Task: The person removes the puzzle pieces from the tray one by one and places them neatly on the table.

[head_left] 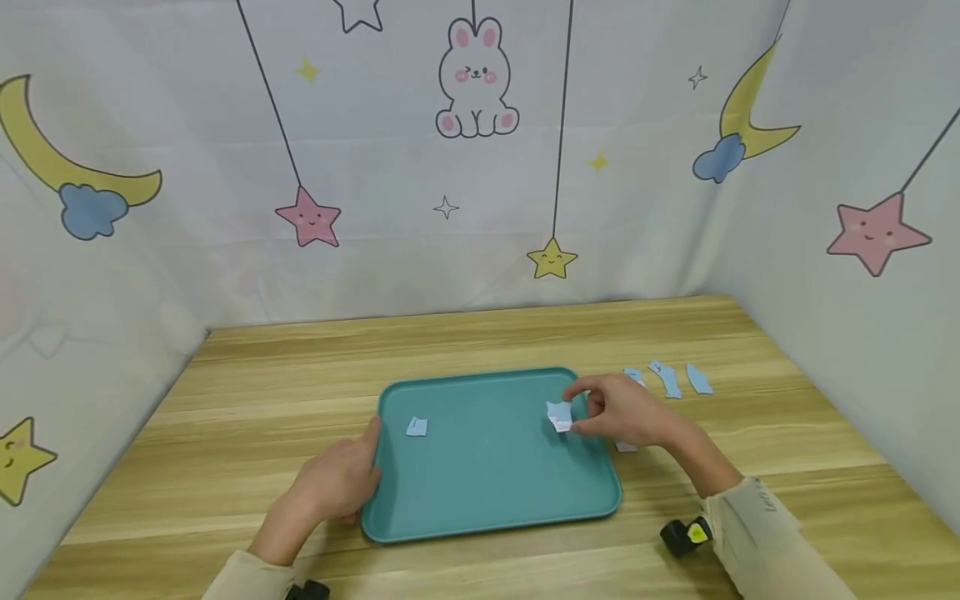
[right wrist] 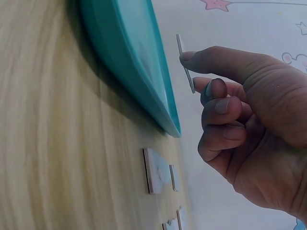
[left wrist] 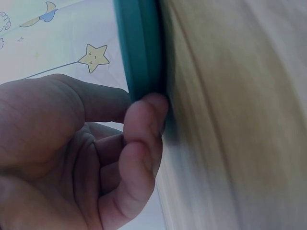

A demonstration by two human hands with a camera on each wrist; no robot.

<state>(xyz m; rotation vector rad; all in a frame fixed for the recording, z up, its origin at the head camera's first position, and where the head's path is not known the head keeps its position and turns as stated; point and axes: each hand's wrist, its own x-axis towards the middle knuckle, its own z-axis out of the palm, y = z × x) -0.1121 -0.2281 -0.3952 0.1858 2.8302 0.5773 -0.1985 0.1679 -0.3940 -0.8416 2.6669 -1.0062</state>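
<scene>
A teal tray (head_left: 487,492) lies on the wooden table. My left hand (head_left: 335,477) grips its left rim; in the left wrist view the thumb and curled fingers of that hand (left wrist: 110,148) meet at the tray's edge (left wrist: 141,52). Over the tray's right side, my right hand (head_left: 626,408) pinches a thin light-blue and white puzzle piece (head_left: 559,415) between thumb and forefinger. The right wrist view shows this piece (right wrist: 186,64) edge-on, raised above the rim. A smaller puzzle piece (head_left: 417,427) lies in the tray's left part.
To the tray's right, two light-blue pieces (head_left: 666,379) (head_left: 699,379) lie on the table (head_left: 787,450). Others, partly hidden by my right hand, include a pale piece (head_left: 626,447) beside the tray. A white printed curtain (head_left: 390,267) borders the table's back and sides.
</scene>
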